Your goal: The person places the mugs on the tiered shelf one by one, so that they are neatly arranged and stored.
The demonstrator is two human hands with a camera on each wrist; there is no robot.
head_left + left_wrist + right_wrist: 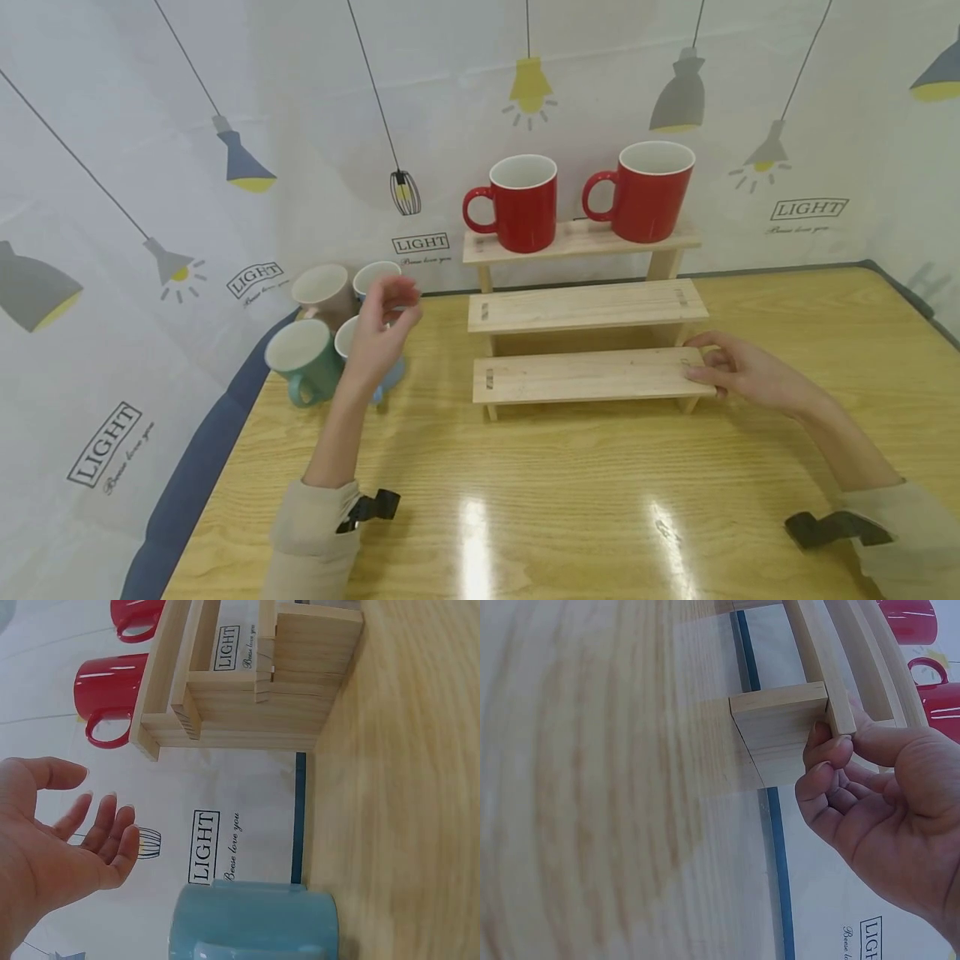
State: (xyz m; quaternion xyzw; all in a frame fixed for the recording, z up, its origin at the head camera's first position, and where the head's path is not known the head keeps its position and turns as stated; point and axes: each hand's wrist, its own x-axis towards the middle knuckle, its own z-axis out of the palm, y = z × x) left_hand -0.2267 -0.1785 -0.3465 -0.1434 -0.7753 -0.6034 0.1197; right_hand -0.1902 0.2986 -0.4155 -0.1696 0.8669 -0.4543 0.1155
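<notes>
Two red mugs stand side by side on the top step of a three-step wooden rack: a left red mug [525,208] and a right red mug [651,196], both handles to the left. My right hand [750,375] pinches the right end of the lowest step [585,377], thumb on top and fingers curled below. Left of the rack, my left hand [382,329] hovers with loosely bent fingers and nothing in them. It overlaps a light blue mug [392,375] and a mug behind it [375,275] in the head view.
A teal mug [303,362] and a beige-pink mug [326,292] stand at the table's left edge beside the blue ones. The rack's middle step [588,306] bears nothing. Behind the wooden table [570,492] hangs a white cloth [315,125] printed with lamps.
</notes>
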